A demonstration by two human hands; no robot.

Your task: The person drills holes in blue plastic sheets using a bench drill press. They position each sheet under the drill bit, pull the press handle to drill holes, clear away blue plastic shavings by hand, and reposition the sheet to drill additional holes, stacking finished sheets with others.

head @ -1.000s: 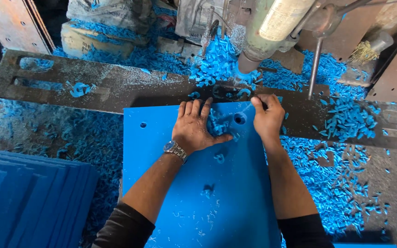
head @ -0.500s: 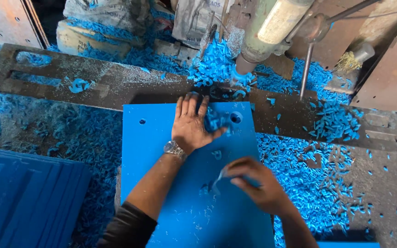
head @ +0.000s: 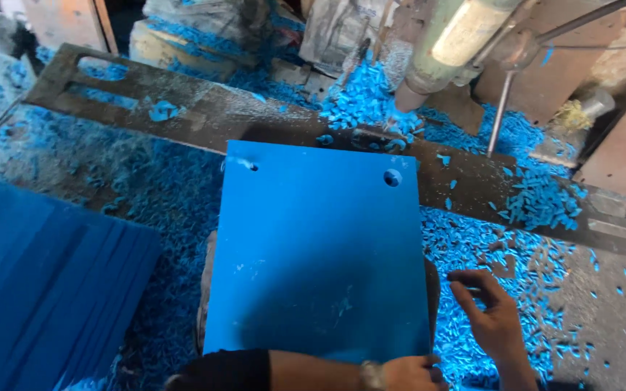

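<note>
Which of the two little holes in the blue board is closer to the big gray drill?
The right-hand hole, near the board's far right corner. It sits almost under the drill; the left hole is farther off, at the other corner.

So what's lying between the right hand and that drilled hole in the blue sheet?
In the head view, loose blue shavings and bare blue sheet lie between the right hand and hole.
</note>
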